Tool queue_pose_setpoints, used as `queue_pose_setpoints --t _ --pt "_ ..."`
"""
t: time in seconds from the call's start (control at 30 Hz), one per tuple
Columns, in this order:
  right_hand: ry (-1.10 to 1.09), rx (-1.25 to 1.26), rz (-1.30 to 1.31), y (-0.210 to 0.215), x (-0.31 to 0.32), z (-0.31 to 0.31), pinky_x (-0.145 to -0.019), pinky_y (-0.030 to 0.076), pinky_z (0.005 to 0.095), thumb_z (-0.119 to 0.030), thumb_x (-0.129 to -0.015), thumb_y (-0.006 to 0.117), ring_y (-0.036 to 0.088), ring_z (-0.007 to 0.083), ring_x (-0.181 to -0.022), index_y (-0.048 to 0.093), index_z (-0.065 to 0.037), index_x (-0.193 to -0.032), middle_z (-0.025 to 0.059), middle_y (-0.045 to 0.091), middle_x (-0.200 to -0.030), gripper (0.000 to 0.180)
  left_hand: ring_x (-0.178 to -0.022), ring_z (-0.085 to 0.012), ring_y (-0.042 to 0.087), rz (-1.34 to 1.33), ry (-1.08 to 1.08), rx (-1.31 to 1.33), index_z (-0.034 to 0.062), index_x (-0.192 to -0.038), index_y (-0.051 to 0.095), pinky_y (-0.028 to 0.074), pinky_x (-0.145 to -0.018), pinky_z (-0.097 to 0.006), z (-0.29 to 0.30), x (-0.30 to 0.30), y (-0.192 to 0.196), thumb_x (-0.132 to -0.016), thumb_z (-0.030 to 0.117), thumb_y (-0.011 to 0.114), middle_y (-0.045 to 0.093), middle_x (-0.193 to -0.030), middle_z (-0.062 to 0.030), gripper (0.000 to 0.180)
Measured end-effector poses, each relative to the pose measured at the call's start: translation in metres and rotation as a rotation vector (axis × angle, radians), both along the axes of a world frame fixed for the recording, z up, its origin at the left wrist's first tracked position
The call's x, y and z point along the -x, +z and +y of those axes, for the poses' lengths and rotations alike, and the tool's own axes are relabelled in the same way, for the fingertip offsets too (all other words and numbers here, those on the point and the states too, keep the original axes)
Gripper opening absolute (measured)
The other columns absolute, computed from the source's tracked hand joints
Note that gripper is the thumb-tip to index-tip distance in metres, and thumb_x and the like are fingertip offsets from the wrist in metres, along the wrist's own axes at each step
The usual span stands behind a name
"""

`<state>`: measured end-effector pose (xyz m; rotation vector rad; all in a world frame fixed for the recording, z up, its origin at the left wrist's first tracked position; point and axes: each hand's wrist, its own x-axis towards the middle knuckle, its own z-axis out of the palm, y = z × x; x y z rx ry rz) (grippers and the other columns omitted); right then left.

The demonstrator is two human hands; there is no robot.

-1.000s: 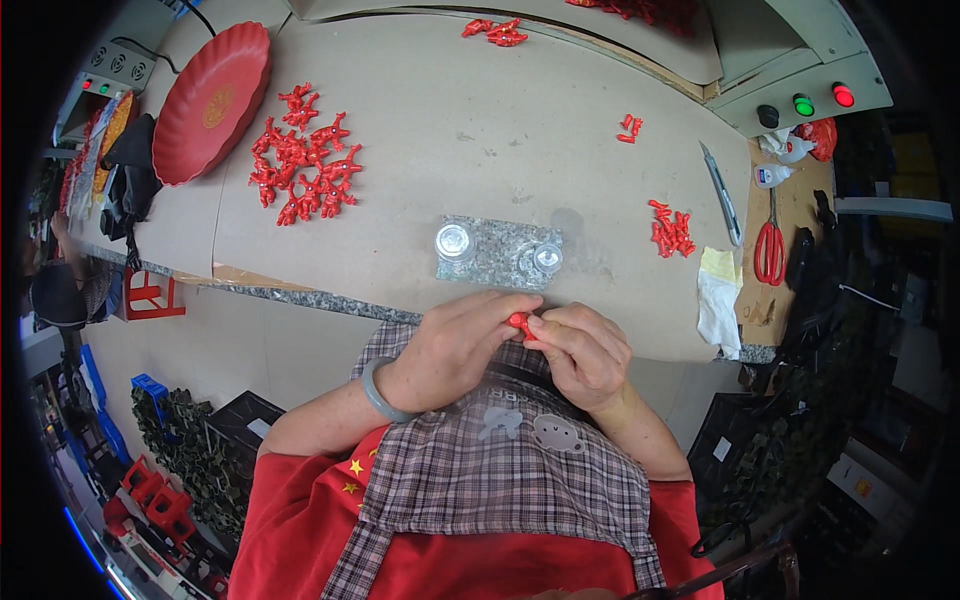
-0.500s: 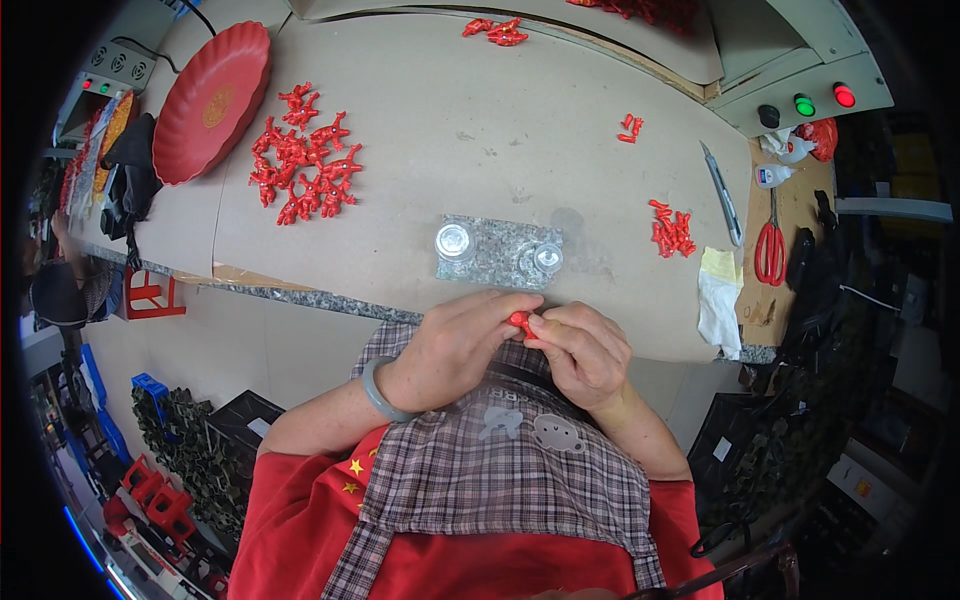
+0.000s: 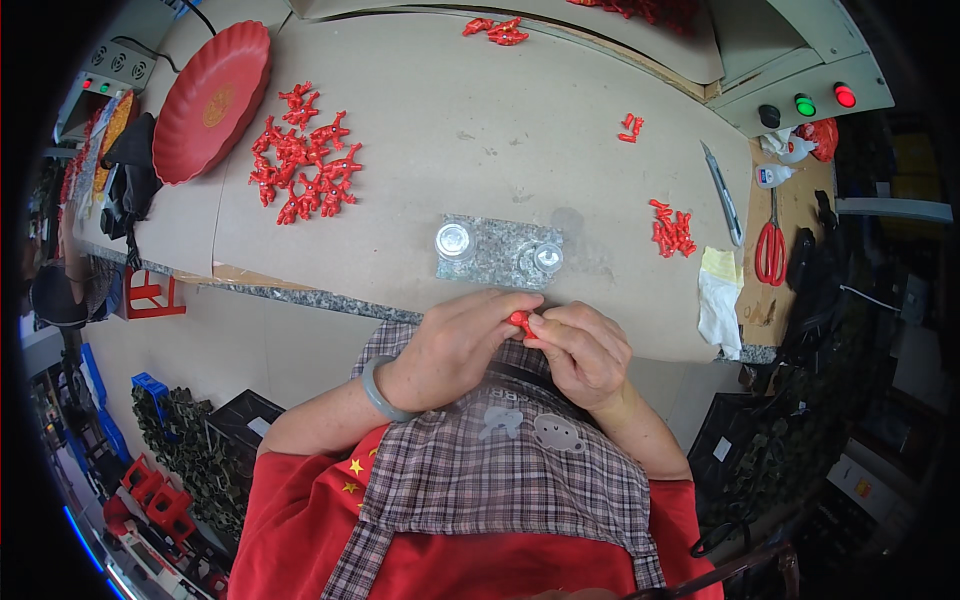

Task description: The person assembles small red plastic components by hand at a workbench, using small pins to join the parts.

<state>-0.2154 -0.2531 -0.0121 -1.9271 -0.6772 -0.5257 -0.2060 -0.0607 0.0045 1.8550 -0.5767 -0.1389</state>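
Observation:
Close to the table's front edge, a small glossy red figurine (image 3: 521, 321) is pinched between my two hands. My left hand (image 3: 462, 340) has its fingers closed on one side of it, a pale bangle round the wrist. From the other side, the thumb and fingers of my right hand (image 3: 582, 350) grip it too. Fingers cover most of the figurine. Just beyond lies a speckled stone slab (image 3: 497, 255) carrying two small clear round containers. A pile of small red parts (image 3: 673, 231) is to the right, and a cluster of red figurines (image 3: 305, 165) to the left.
A red scalloped tray (image 3: 200, 120) stands at the far left. On the right lie a utility knife (image 3: 722, 195), red-handled scissors (image 3: 770, 252), a white cloth (image 3: 718, 310) and a small glue bottle (image 3: 772, 175). More red pieces (image 3: 497, 32) rest at the back, near a panel with lit buttons.
My hands and the red figurine stay almost in place. At the far left edge, another person's arm has shifted slightly.

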Motion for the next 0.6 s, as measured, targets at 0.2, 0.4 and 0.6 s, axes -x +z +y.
queue_pose_setpoints --t 0.2,0.4,0.6 --pt "0.001 0.002 0.001 0.001 0.0 0.0 -0.056 0.054 0.0305 0.0 -0.074 0.081 0.067 0.0229 -0.066 0.071 0.003 -0.095 0.0126 0.068 -0.082 0.023 -0.097 -0.031 0.072 -0.007 0.011 0.015 -0.0027 -0.121 0.064 0.058 -0.082 -0.035 -0.001 0.0 -0.001 -0.091 -0.005 0.062 0.071 -0.11 -0.0193 0.031" --pt "-0.004 0.006 0.042 0.002 -0.003 -0.004 -0.057 0.054 0.0305 -0.002 -0.075 0.082 0.068 0.0227 -0.067 0.072 0.002 -0.094 0.0123 0.069 -0.082 0.022 -0.094 -0.0293 0.072 0.026 -0.014 0.013 -0.0018 -0.122 0.065 0.057 -0.08 -0.033 0.001 -0.006 0.002 -0.091 -0.002 0.064 0.072 -0.108 -0.0179 0.031" --pt "-0.002 -0.11 0.261 0.003 -0.003 -0.009 -0.058 0.053 0.0284 -0.002 -0.078 0.081 0.069 0.0196 -0.07 0.073 0.0 -0.094 0.0114 0.071 -0.084 0.018 -0.094 -0.0211 0.072 0.224 -0.079 0.082 -0.0009 -0.129 0.063 0.057 -0.081 -0.029 0.006 -0.01 0.004 -0.093 0.003 0.067 0.073 -0.106 -0.0145 0.037"
